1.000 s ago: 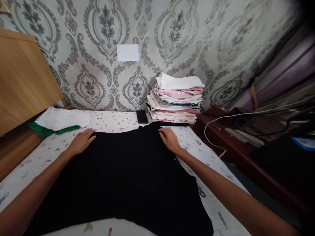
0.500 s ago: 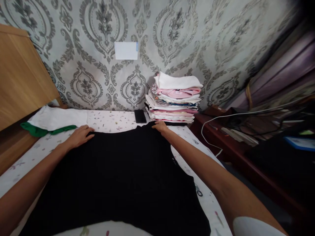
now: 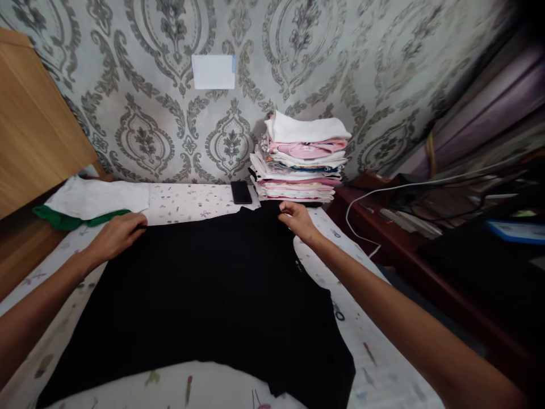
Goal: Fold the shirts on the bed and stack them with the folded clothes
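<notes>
A black garment (image 3: 204, 295), probably a shirt, lies spread over a white printed sheet (image 3: 183, 201). At its far left corner, my left hand (image 3: 121, 233) is closed with the cloth edge pinched between thumb and fingers. My right hand (image 3: 300, 220) pinches the far right part of the same garment, close to the foot of a stack of folded clothes (image 3: 302, 165). A small label or print shows on the garment's right edge. The lower left end of the garment runs toward the bottom of the view.
A black phone (image 3: 241, 192) lies beside the stack. White and green folded clothes (image 3: 100, 197) rest at the far left by a wooden cabinet (image 3: 38, 125). Along the right, a dark red ledge (image 3: 361, 221) carries a white cable (image 3: 349, 213) and clutter. Patterned wallpaper (image 3: 232, 136) stands behind.
The left hand has moved slightly left and nearer with its edge of the garment. The right hand has shifted right, and the garment's near edge has drawn away from me. The view has tilted a little.
</notes>
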`<state>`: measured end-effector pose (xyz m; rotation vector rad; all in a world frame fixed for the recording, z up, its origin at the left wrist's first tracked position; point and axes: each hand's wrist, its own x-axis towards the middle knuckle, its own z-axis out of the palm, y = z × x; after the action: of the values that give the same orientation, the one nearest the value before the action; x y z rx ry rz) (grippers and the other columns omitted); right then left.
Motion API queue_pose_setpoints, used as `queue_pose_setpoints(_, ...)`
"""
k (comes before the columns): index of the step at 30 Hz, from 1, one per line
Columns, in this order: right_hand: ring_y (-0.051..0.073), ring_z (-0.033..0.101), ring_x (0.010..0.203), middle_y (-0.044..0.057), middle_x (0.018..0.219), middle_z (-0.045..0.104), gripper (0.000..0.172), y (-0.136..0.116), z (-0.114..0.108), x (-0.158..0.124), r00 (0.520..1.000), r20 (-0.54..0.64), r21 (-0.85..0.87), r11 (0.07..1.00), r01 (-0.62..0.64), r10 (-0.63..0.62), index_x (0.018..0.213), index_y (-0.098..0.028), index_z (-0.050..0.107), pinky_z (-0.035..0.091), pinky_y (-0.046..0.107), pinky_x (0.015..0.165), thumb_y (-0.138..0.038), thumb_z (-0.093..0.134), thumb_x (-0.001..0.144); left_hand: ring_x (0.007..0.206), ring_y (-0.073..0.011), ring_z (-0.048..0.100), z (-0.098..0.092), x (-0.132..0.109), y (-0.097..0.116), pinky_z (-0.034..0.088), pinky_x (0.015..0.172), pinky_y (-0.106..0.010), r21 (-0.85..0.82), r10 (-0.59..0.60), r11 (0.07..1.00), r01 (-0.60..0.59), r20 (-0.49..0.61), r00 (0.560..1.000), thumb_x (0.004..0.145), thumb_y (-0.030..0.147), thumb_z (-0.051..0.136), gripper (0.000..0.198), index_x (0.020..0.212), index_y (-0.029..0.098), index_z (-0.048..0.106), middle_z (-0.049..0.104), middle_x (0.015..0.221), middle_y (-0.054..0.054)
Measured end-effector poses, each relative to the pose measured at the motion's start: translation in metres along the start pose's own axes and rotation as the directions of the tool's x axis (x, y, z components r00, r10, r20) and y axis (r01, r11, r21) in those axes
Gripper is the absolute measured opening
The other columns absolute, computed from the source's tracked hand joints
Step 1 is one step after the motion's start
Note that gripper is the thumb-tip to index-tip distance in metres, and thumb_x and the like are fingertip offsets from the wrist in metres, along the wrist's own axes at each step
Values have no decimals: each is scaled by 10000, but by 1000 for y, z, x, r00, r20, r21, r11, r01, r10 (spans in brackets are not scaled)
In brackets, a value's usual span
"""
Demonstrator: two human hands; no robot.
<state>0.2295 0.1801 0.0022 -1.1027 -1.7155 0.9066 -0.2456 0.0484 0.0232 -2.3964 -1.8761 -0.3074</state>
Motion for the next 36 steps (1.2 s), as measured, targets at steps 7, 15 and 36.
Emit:
queue_pose_setpoints(7,236,571,925,47,882,661,201,13,-15,-85,887,308,-446,772,453,-343,804,-223,609,425,413,874,-79,510,707,921,-285,632,11,-44,3,469,837,-405,89,46,995,-49,35,998,885,361,314,329,936,213,603,695,977,-115)
queue_pose_setpoints(15,250,564,985,72,944,684,300,13,-12,-90,847,365,-526,666,530,-385,951,-221,682,425,442,909,-56,482,800,1008,-291,626,19,-54,-1,489,876,-404,161,-21,987,20,5,1000,897,358,265,412,1000,190,627,691,1061,-137)
queue_pose_setpoints(36,194,620,771,68,818,712,151,20,-12,-2,974,36,-720,682,-129,222,778,-173,692,400,254,658,-165,549,828,1037,-277,597,23,-12,6,453,870,-348,19,-213,977,212,70,975,887,489,321,486,1098,165,615,670,1089,-135)
